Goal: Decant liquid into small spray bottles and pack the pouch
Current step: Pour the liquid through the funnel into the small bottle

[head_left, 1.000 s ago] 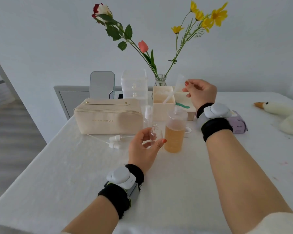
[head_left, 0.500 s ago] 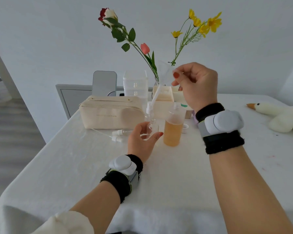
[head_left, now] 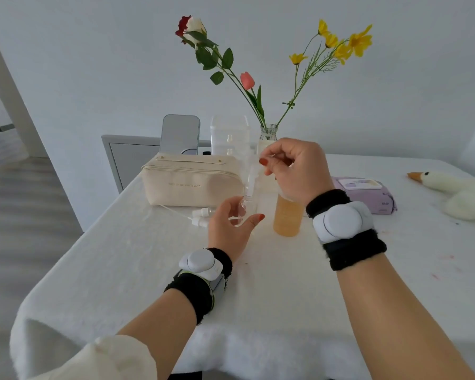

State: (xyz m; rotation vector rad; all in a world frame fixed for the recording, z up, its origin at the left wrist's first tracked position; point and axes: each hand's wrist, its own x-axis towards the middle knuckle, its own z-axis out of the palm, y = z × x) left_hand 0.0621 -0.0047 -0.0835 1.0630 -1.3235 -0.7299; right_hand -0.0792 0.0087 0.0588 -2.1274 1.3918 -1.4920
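Frame centre: left hand (head_left: 231,229) grips small clear bottle (head_left: 248,205). Right hand (head_left: 294,171) pinches clear funnel (head_left: 252,171) over its neck. Amber bottle (head_left: 287,219) just right; pouch (head_left: 192,185) behind, on tabletop (head_left: 148,270).

White-clothed table (head_left: 285,283), cream pouch (head_left: 192,182), amber-liquid bottle (head_left: 288,218), loose spray heads (head_left: 200,215), purple wipes pack (head_left: 368,192), plush goose (head_left: 461,190)

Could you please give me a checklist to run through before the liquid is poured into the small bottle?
1. Small bottle upright, gripped by left hand: ok.
2. Clear funnel, pinched by right hand, lined up over the neck: ok.
3. Funnel fully seated: cannot tell, blurred.
4. Amber liquid bottle uncapped: cannot tell, top hidden.
5. Spray heads lying nearby: ok.
6. Pouch open for packing: not ok, looks zipped.
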